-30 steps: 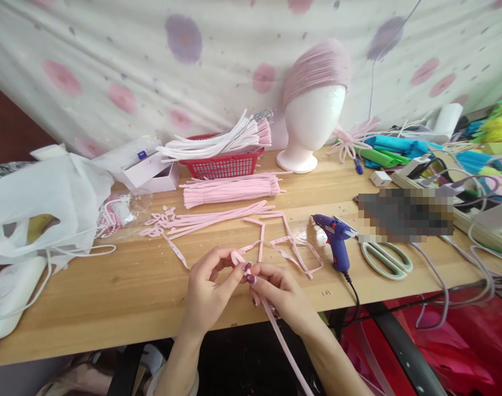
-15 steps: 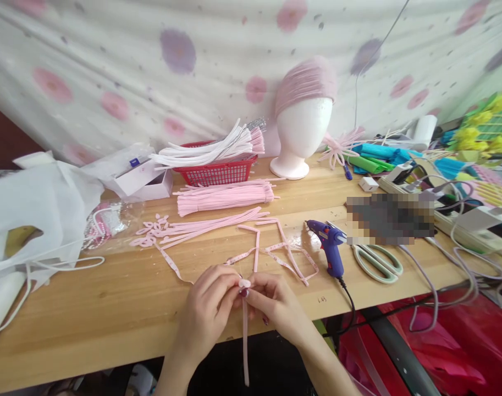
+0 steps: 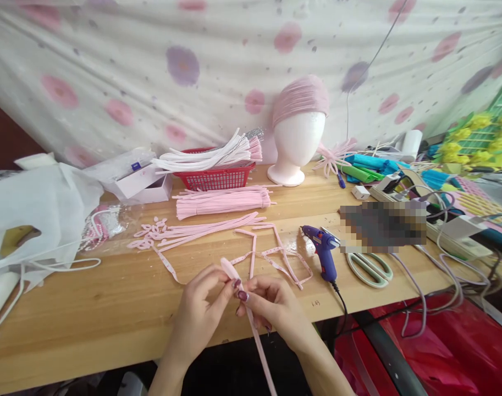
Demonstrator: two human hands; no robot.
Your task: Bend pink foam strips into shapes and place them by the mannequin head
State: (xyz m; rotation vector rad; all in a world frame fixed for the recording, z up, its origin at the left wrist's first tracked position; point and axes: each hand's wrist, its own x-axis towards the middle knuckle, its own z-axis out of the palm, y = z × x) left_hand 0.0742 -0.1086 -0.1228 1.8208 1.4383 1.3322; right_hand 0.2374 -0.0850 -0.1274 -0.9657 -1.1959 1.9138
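Observation:
Between my two hands, near the table's front edge, is a pink pipe cleaner [image 3: 257,342] with a narrow folded loop at its upper end. My left hand [image 3: 207,300] pinches it just below the loop from the left. My right hand [image 3: 271,305] grips the same strip from the right, thumb against it. Its long tail hangs down past the table edge. Just beyond my hands lie a pink measuring tape [image 3: 166,264] and bent pink pipe cleaners [image 3: 281,247]. Small pink loops [image 3: 145,234] rest beside several straight pink strips [image 3: 209,230].
A purple glue gun [image 3: 323,250] and green-handled scissors [image 3: 370,269] lie to the right. Behind stand a red basket [image 3: 218,179], a pink bundle [image 3: 224,202] and a white foam head [image 3: 298,137]. A white bag [image 3: 48,198] sits left; power strips and cables [image 3: 457,234] lie right.
The pink strip's upper end now points up and left as a longer loop above my fingers, and its tail slants to the right. My fingers have shifted on it. The view has tilted slightly.

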